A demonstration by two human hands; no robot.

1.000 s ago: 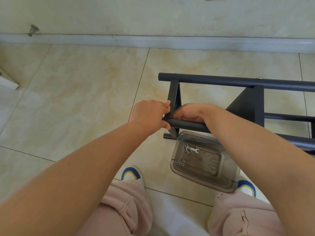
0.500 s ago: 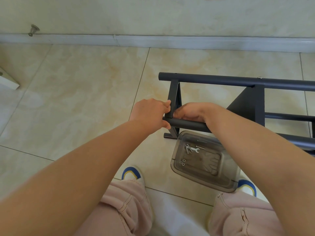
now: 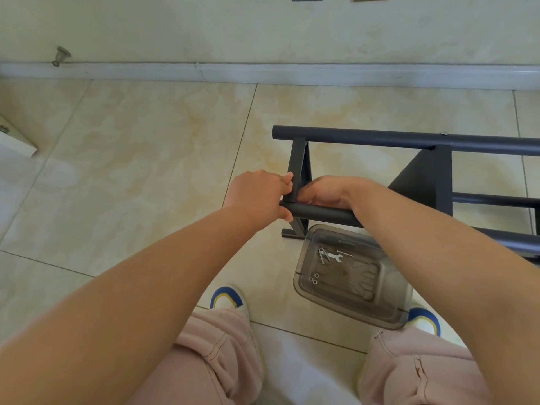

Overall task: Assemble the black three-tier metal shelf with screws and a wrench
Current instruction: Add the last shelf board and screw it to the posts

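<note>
Tiled floor by wall; shelf (image 3: pixel 409 182) on its side. Left hand (image 3: pixel 258 194) gripping tube (image 3: pixel 321 213) end, right hand (image 3: pixel 327 191) curled round tube beside upright (image 3: pixel 298 171). Wrench (image 3: pixel 333 256), screws (image 3: pixel 313 279) in tray (image 3: pixel 394 320) below fingers. Risk: tube slipping out of line at joint if grip loosens

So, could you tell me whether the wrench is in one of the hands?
No, the wrench lies in the clear plastic tray beside the screws.

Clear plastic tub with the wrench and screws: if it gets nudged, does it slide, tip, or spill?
The clear plastic tub sits flat and low on smooth floor tile, so it probably slides rather than tips. It looks light. The small silver wrench and loose screws would likely rattle about inside.
</note>
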